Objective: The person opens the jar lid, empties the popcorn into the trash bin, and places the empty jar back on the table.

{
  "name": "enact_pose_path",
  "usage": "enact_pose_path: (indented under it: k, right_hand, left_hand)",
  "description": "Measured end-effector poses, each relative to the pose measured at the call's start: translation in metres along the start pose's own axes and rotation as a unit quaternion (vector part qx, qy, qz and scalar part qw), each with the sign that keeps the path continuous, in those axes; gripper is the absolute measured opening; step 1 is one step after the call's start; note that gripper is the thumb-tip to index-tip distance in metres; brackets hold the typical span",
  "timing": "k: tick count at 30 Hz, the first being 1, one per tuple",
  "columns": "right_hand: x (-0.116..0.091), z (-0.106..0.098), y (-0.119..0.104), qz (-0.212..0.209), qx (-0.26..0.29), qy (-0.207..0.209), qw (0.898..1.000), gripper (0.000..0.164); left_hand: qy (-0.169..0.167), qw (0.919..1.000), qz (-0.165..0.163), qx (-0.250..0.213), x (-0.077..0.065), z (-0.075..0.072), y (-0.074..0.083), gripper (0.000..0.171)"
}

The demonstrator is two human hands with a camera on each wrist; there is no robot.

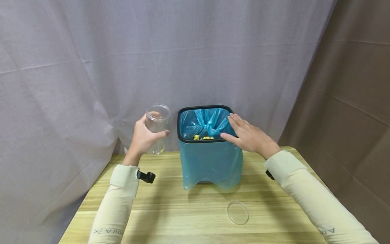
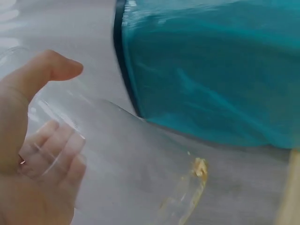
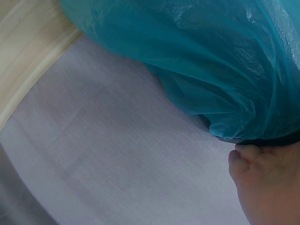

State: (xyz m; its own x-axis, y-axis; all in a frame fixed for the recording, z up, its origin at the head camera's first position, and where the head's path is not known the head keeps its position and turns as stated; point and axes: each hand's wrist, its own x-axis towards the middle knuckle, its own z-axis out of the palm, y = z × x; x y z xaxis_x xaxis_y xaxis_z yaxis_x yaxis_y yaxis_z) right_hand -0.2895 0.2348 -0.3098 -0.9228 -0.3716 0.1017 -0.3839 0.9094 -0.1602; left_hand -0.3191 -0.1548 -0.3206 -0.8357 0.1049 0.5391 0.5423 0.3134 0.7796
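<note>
My left hand holds a clear plastic jar upright to the left of the bin, its fingers behind the wall and its thumb along the near side. Yellow crumbs cling inside the jar's bottom. A bin with a black rim, lined with a blue plastic bag, stands beside it. At the bin's right side, my right hand rests on the rim with fingers extended. Inside the bin, yellow pieces show just past the front rim, below the bag's gathered knot.
A clear round lid or ring lies on the wooden table in front of the bin. Grey cloth hangs close behind the table, and a brown cloth hangs along the right.
</note>
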Motion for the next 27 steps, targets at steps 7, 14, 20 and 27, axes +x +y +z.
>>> enact_pose_path:
  k: [7, 14, 20, 27]
  right_hand:
    - [0.000, 0.005, 0.002, -0.002, 0.007, 0.005, 1.000, 0.099]
    - [0.001, 0.005, 0.003, -0.005, 0.012, 0.014, 1.000, 0.098]
    - [0.000, 0.005, 0.001, -0.005, 0.020, 0.017, 1.000, 0.096]
    - [0.001, 0.006, 0.002, -0.003, 0.018, 0.021, 1.000, 0.096]
  left_hand:
    - [0.039, 0.9959, -0.054, -0.061, -0.038, 0.015, -0.035, 0.064]
    - [0.065, 0.9880, -0.077, -0.117, -0.072, 0.038, -0.067, 0.064]
    - [0.080, 0.9850, -0.100, -0.115, -0.095, 0.055, -0.091, 0.067]
    - [0.087, 0.9830, -0.134, -0.090, -0.111, 0.067, -0.113, 0.069]
